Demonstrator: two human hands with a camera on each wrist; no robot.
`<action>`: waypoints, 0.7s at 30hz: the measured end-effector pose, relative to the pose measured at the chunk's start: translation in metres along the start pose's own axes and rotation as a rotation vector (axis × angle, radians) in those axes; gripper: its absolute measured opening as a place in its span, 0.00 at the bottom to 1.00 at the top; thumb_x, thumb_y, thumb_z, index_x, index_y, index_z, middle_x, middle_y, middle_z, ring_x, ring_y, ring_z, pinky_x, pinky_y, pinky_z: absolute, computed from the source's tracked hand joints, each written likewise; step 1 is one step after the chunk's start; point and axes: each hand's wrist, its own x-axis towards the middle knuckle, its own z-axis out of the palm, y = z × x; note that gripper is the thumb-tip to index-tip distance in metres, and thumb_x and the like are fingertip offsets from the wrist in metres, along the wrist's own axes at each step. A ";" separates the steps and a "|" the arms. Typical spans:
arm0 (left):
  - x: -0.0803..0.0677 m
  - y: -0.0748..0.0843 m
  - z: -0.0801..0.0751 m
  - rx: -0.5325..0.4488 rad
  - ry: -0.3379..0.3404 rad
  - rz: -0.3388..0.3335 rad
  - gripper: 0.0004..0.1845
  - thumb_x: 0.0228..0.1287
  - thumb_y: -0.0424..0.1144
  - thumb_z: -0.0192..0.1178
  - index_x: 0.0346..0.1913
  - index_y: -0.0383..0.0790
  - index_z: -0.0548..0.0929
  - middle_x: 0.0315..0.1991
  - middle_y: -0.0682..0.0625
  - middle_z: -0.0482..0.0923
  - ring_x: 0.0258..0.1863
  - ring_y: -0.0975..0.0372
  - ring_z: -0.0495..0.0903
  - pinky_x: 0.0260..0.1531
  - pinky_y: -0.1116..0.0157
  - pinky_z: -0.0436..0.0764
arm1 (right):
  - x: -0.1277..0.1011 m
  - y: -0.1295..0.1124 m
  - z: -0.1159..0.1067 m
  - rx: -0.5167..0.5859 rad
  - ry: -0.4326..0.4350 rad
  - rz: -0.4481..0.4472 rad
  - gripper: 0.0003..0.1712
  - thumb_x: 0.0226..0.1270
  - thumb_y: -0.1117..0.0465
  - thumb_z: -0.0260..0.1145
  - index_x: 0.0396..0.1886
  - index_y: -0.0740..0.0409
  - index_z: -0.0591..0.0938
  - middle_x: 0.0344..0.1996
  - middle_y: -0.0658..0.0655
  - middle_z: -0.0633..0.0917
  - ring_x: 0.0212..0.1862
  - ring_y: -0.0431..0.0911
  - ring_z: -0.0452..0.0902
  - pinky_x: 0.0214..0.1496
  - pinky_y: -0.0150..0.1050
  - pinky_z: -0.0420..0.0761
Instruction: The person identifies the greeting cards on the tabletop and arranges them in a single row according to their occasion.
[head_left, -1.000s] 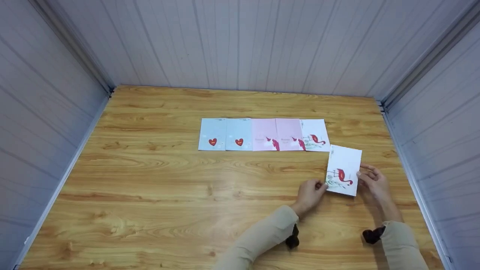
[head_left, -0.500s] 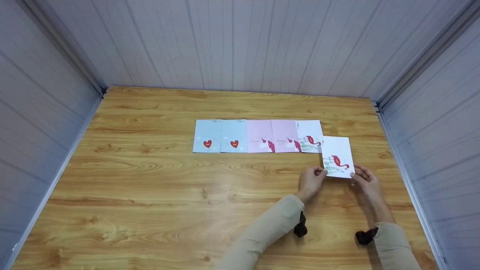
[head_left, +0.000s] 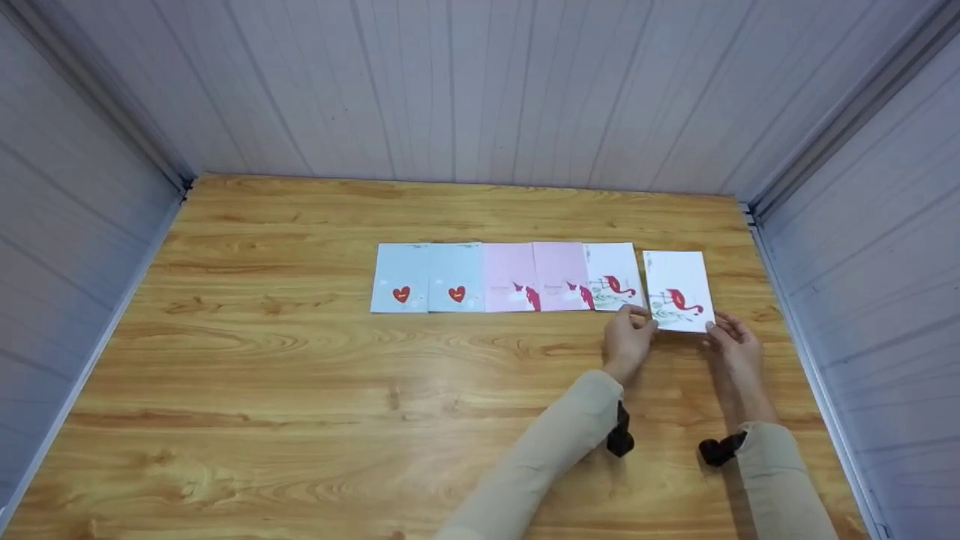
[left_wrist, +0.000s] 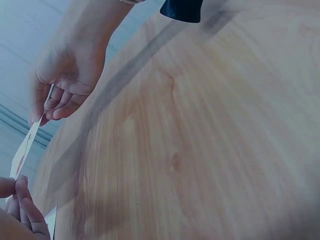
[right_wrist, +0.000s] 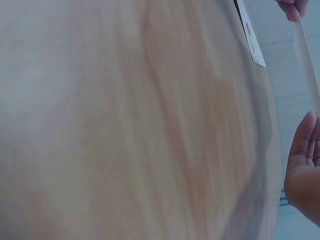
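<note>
A white card with a red flamingo point(head_left: 675, 289) is held by its two lower corners at the right end of a row of cards. My left hand point(head_left: 628, 343) pinches its lower left corner, and my right hand point(head_left: 739, 358) pinches the lower right one. In both wrist views the card point(right_wrist: 305, 55) is raised off the table between the two hands. Just left of it lies a matching white flamingo card point(head_left: 611, 270), close to my left fingers. Two pink cards point(head_left: 510, 270) with a magenta figure and two pale blue cards point(head_left: 403, 270) with a red heart continue the row leftward.
The wood-grain table point(head_left: 315, 405) carries the row toward its far side. Pale panel walls point(head_left: 465, 90) stand behind and on both sides, the right wall point(head_left: 870, 262) close to my right hand. Dark wrist cameras point(head_left: 620, 435) hang from both sleeves.
Both hands have carried the flamingo card away from me toward the row, straightening it. Its upper edge is now nearly level with the row, with a narrow gap beside the neighbouring card.
</note>
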 end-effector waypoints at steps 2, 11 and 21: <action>0.004 0.000 0.002 -0.004 0.019 0.015 0.04 0.51 0.34 0.63 0.29 0.43 0.78 0.15 0.60 0.72 0.14 0.71 0.70 0.17 0.73 0.68 | 0.008 0.002 0.000 0.026 0.005 -0.012 0.14 0.50 0.66 0.68 0.38 0.58 0.76 0.32 0.50 0.78 0.28 0.38 0.75 0.30 0.29 0.75; 0.018 0.001 0.008 0.051 -0.070 0.017 0.08 0.53 0.36 0.62 0.38 0.40 0.82 0.26 0.58 0.77 0.28 0.71 0.74 0.30 0.73 0.71 | 0.037 0.011 -0.001 0.211 0.027 0.029 0.19 0.46 0.68 0.71 0.39 0.61 0.75 0.37 0.54 0.77 0.30 0.41 0.75 0.32 0.31 0.75; 0.030 0.001 0.013 0.158 -0.250 -0.041 0.22 0.56 0.39 0.60 0.54 0.37 0.73 0.36 0.56 0.71 0.39 0.68 0.70 0.42 0.73 0.68 | 0.041 -0.002 0.012 0.095 0.113 0.163 0.17 0.52 0.72 0.64 0.43 0.61 0.74 0.38 0.55 0.74 0.32 0.41 0.76 0.37 0.31 0.75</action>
